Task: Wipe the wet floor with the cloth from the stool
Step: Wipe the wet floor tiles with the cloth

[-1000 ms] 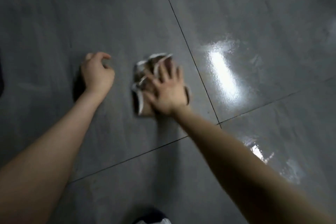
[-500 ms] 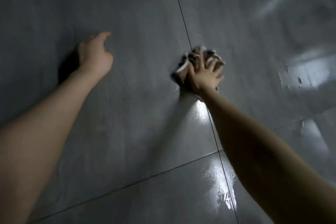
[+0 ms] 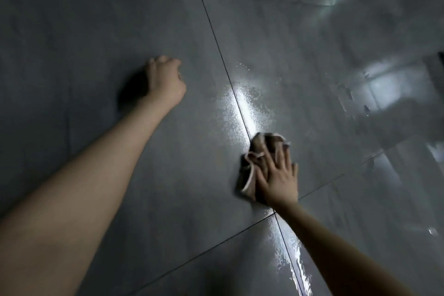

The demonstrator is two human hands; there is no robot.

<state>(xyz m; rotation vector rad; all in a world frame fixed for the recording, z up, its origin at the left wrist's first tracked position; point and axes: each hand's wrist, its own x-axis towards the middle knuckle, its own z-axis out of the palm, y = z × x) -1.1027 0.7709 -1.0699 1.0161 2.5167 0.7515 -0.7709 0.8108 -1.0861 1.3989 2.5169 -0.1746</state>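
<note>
Wiping partway: right hand [image 3: 278,182] lay flat on the cloth [image 3: 258,145], left hand [image 3: 165,81] fisted, empty; wet patch [image 3: 242,103] lay unwiped beyond the right fingertips.

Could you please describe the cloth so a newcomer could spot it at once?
On the grey tiled floor, follow the long grout line down past the shiny wet patch. There, under the flat right hand, lies the cloth: crumpled, brownish with pale edging, the only fabric in view.

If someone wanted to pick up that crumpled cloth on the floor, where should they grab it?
Probably from above, pinching the bunched folds of the cloth that show beyond the right hand. It lies crumpled on the floor tiles, so those ridges stand up; the rest is pressed flat under the palm.
</note>
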